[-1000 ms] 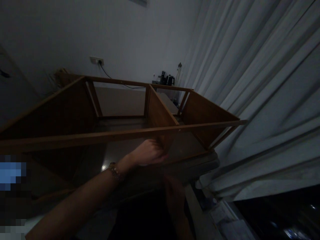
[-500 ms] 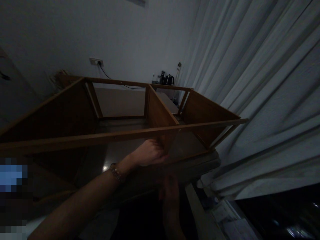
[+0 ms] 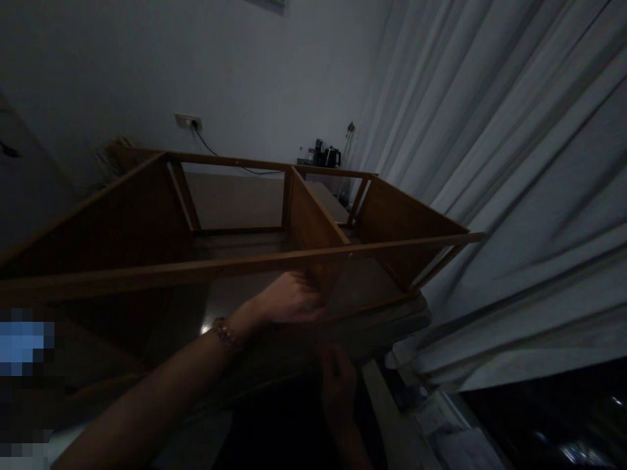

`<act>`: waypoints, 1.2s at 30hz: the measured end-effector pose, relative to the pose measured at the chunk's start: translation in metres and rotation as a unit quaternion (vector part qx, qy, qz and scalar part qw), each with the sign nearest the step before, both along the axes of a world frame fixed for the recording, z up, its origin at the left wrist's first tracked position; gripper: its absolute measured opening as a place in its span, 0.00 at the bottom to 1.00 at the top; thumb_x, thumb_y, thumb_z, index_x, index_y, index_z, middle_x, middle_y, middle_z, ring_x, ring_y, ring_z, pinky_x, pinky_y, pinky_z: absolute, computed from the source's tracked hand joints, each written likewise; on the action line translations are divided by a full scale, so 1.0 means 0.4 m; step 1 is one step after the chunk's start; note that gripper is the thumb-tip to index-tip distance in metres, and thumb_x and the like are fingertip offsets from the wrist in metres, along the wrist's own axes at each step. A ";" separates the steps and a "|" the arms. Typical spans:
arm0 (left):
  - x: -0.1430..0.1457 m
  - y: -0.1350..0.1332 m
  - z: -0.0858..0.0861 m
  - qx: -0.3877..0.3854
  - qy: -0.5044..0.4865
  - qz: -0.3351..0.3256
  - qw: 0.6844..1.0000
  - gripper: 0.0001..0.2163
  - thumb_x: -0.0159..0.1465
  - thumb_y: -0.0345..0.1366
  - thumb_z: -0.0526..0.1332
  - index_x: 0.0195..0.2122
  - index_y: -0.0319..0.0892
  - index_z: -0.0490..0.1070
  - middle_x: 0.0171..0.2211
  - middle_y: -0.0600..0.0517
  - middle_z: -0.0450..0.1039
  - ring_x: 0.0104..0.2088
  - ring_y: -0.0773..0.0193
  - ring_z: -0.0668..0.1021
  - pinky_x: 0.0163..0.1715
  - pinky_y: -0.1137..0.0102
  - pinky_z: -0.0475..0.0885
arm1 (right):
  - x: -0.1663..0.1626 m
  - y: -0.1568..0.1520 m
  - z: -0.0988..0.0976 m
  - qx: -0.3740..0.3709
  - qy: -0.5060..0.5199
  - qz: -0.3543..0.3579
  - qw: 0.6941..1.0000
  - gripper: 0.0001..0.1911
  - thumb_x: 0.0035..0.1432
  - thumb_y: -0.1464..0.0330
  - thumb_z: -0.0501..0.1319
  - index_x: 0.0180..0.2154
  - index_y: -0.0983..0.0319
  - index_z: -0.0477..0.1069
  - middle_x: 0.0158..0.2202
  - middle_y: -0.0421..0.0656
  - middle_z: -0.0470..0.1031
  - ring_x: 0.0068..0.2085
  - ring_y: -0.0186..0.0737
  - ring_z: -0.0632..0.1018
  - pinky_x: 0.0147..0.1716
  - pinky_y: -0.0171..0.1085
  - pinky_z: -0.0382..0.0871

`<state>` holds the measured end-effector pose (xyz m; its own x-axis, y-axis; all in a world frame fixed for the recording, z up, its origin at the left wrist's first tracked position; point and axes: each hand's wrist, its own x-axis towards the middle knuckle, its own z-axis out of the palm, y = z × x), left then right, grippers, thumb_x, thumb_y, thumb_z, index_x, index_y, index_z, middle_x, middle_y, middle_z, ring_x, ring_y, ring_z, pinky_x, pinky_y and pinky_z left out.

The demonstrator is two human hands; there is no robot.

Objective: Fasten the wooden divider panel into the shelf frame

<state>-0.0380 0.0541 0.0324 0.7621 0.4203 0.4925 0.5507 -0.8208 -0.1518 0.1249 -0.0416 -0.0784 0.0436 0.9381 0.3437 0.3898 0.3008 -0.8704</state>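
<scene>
A wooden shelf unit (image 3: 235, 262) lies before me, with side panels, a middle divider (image 3: 318, 205) and long rails. Below its near rail, my left hand (image 3: 294, 299), with a beaded bracelet (image 3: 225, 334) at the wrist, is closed at the lower front part of the divider. Its fingertips are partly hidden against the wood. Lower and closer to my body, my right hand (image 3: 339, 373) is in shadow, apart from the shelf. Its fingers are curled together; whatever may be between them is too dark to make out.
The shelf unit rests on a padded surface (image 3: 401, 318). Long pale curtains (image 3: 529, 215) hang along the right. At the back are a wall socket (image 3: 188, 121) with a plugged-in cable and a dark kettle (image 3: 332, 156). Some items (image 3: 463, 437) lie at lower right.
My right hand has shifted slightly to the right and shows less blur. My left hand stays nearly in place at the divider. The shelf unit has not visibly moved.
</scene>
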 end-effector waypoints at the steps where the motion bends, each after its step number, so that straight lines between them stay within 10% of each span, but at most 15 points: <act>1: -0.003 0.000 0.002 -0.015 -0.007 -0.002 1.000 0.15 0.60 0.42 0.50 0.21 0.41 0.65 0.17 0.55 0.68 0.21 0.70 0.69 0.24 0.71 0.57 | 0.002 0.001 -0.001 0.008 -0.007 0.006 1.000 0.13 0.61 0.67 0.48 0.28 0.61 0.67 0.25 0.40 0.71 0.28 0.34 0.72 0.28 0.31 0.64; 8: -0.017 -0.012 0.002 -0.103 -0.168 0.048 0.979 0.12 0.56 0.45 0.52 0.27 0.41 0.62 0.22 0.56 0.65 0.22 0.71 0.67 0.23 0.74 0.60 | 0.021 0.010 0.002 0.096 -0.078 0.059 0.991 0.09 0.58 0.67 0.52 0.33 0.61 0.69 0.30 0.42 0.73 0.32 0.37 0.74 0.32 0.34 0.67; 13: -0.029 0.014 -0.001 -0.005 -0.342 0.058 0.938 0.14 0.61 0.43 0.45 0.40 0.39 0.60 0.37 0.46 0.66 0.38 0.62 0.69 0.35 0.65 0.66 | 0.029 0.017 0.004 0.136 -0.119 0.063 0.981 0.07 0.58 0.68 0.52 0.35 0.60 0.68 0.31 0.42 0.73 0.33 0.37 0.74 0.32 0.36 0.68; 20: 0.035 0.081 0.131 0.098 -0.487 0.023 0.867 0.14 0.63 0.45 0.40 0.40 0.45 0.58 0.46 0.48 0.64 0.47 0.62 0.64 0.47 0.60 0.61 | 0.036 0.021 0.001 0.181 -0.184 0.043 0.965 0.07 0.58 0.68 0.52 0.35 0.59 0.69 0.34 0.43 0.73 0.37 0.40 0.73 0.35 0.39 0.68; 27: 0.070 0.169 0.173 0.067 -0.355 -0.031 0.932 0.28 0.63 0.44 0.28 0.23 0.42 0.64 0.24 0.52 0.69 0.33 0.66 0.69 0.44 0.63 0.58 | 0.042 0.027 -0.014 0.231 -0.225 0.025 0.946 0.07 0.59 0.69 0.52 0.37 0.58 0.69 0.33 0.43 0.74 0.36 0.40 0.74 0.36 0.40 0.68; 36: 0.089 0.201 0.168 0.089 -0.400 -0.050 0.911 0.25 0.64 0.43 0.32 0.14 0.42 0.53 0.14 0.54 0.55 0.20 0.68 0.59 0.29 0.68 0.58 | 0.038 0.025 -0.036 0.251 -0.231 0.001 0.940 0.08 0.58 0.70 0.52 0.36 0.58 0.69 0.34 0.44 0.73 0.36 0.40 0.74 0.34 0.40 0.68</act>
